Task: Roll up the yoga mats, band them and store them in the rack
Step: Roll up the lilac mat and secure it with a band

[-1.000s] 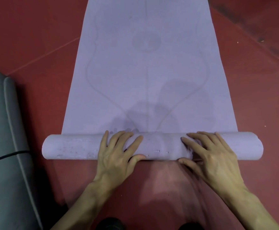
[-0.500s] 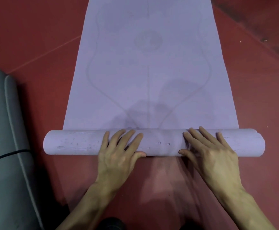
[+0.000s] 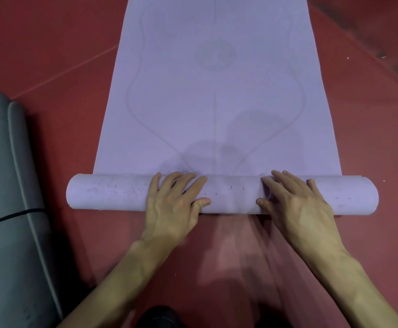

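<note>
We've got the pale purple foam yoga mat (image 3: 216, 102) half-rolled on the red floor (image 3: 51, 43), its roll (image 3: 231, 194) lying crosswise right under us. Left hand (image 3: 173, 204) and right hand (image 3: 295, 204) press flat-fingered on top, evenly placed; unrolled length stretches straight ahead.

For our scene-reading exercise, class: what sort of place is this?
Likely a yoga or fitness studio: a half-rolled purple yoga mat on red flooring, beside a grey mat banded in black.
</note>
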The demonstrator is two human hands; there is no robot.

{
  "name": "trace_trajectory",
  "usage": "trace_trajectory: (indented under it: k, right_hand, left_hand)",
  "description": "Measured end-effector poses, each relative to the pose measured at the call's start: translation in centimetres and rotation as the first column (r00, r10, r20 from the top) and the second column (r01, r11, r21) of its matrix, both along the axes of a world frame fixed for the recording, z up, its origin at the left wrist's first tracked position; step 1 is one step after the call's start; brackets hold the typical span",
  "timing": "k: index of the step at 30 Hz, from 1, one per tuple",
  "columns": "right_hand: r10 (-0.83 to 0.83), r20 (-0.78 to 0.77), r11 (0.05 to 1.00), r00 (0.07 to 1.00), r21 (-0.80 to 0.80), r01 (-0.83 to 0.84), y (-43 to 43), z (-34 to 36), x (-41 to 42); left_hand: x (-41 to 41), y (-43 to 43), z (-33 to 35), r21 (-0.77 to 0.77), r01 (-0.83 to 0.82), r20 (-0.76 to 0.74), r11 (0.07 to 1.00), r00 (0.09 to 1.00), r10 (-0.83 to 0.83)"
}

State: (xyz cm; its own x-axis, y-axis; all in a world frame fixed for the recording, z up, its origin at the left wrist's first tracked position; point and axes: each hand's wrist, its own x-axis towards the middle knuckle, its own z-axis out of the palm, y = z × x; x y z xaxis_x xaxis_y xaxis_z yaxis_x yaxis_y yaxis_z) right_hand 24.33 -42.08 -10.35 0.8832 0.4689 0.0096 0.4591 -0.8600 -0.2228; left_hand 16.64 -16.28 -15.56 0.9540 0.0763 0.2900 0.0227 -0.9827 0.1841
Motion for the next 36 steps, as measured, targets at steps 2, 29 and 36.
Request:
trace_trajectory:
  k: [2, 29, 36]
  right_hand:
    - [0.015, -0.008, 1.0, 1.0, -0.008, -0.015, 0.3, -0.3, -0.4]
    - [0.176, 0.061, 0.981, 0.983, -0.092, -0.17, 0.8, 0.4, 1.9]
    - [0.2, -0.003, 0.973, 0.98, -0.117, -0.198, -1.5, 0.6, -2.3]
  left_hand:
    - [1.0, 0.4, 0.2, -0.019, 0.013, -0.025, 1.0, 1.0, -0.013]
    - [1.5, 0.6, 2.9, 0.04, 0.084, -0.104, 0.996, 0.991, -0.079]
    - [-5.0, -1.5, 1.9, 0.005, 0.125, 0.001, 0.992, 0.992, -0.125]
